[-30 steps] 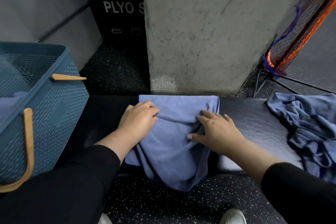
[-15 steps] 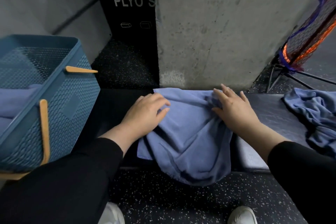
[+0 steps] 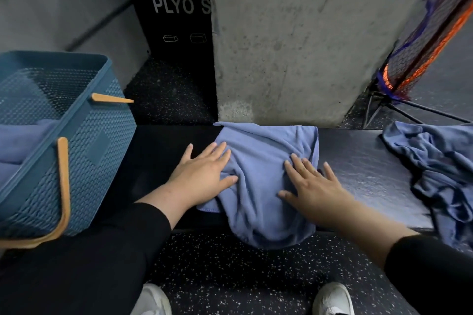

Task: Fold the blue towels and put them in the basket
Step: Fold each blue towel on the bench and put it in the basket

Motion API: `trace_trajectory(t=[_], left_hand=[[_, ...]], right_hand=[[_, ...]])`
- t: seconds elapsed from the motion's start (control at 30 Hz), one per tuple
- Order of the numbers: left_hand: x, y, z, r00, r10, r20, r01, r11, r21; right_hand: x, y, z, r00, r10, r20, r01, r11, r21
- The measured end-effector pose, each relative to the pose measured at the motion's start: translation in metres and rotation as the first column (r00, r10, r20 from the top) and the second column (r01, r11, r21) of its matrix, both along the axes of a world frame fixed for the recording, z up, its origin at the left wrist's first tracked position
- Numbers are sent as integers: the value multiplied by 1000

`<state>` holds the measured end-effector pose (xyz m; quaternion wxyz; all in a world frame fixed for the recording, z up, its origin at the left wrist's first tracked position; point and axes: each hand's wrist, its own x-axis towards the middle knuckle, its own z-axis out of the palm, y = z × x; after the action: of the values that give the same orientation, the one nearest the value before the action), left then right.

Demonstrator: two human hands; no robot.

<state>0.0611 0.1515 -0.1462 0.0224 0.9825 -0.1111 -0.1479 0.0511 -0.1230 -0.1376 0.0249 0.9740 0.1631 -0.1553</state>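
A blue towel lies folded over on the black bench, its near end hanging off the front edge. My left hand lies flat on the towel's left edge, fingers straight. My right hand presses flat on its right side, fingers spread. A blue basket with tan handles stands at the left, with folded blue towels inside. A crumpled blue towel lies on the bench at the right.
A concrete pillar rises just behind the bench. A black box marked PLYO stands behind at the left. An orange and purple net on a stand leans at the right. My white shoes rest on speckled floor.
My right hand has come back from the towel's far right corner and now lies flat on its right side. My left hand has flattened on the left edge.
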Motion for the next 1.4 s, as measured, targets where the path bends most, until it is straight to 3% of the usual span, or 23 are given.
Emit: trace_trajectory(t=[0.2, 0.3, 0.37, 0.47, 0.57, 0.67, 0.77, 0.9, 1.07, 1.23, 1.4], left_hand=[[0, -1, 4, 998, 55, 35, -55, 998, -5], [-13, 12, -1, 961, -15, 277, 45, 994, -104], [-22, 24, -3, 891, -115, 439, 207, 964, -166], [-33, 37, -6, 872, -240, 428, 335, 928, -162], [-44, 40, -7, 923, -241, 300, 302, 937, -176], [-51, 38, -7, 952, -171, 253, 222, 957, -189], [-59, 32, -5, 937, -90, 338, 180, 953, -244], [-70, 28, -2, 913, -178, 368, 253, 953, -166], [-76, 34, -6, 939, -170, 299, 238, 949, -208], [-78, 38, -6, 936, -204, 288, 264, 946, -189], [-76, 35, -9, 889, -219, 401, 283, 953, -108]], right_hand=[[50, -23, -13, 994, -11, 105, 0, 994, 105], [40, -24, -13, 928, 67, 367, -173, 949, 262], [27, -23, -9, 870, 135, 474, -311, 897, 313], [2, -20, -4, 853, 292, 433, -455, 821, 343], [-30, -19, -3, 877, 382, 291, -458, 848, 268], [-47, -20, -6, 910, 342, 236, -395, 887, 237], [-46, -19, -6, 955, 232, 186, -286, 884, 370], [-39, -21, -3, 991, 36, 125, -93, 865, 492], [-27, -26, 5, 977, -144, 158, 65, 903, 426], [-35, -14, 8, 985, 22, 170, -91, 907, 410], [-45, 0, 7, 976, 99, 195, -135, 974, 182]])
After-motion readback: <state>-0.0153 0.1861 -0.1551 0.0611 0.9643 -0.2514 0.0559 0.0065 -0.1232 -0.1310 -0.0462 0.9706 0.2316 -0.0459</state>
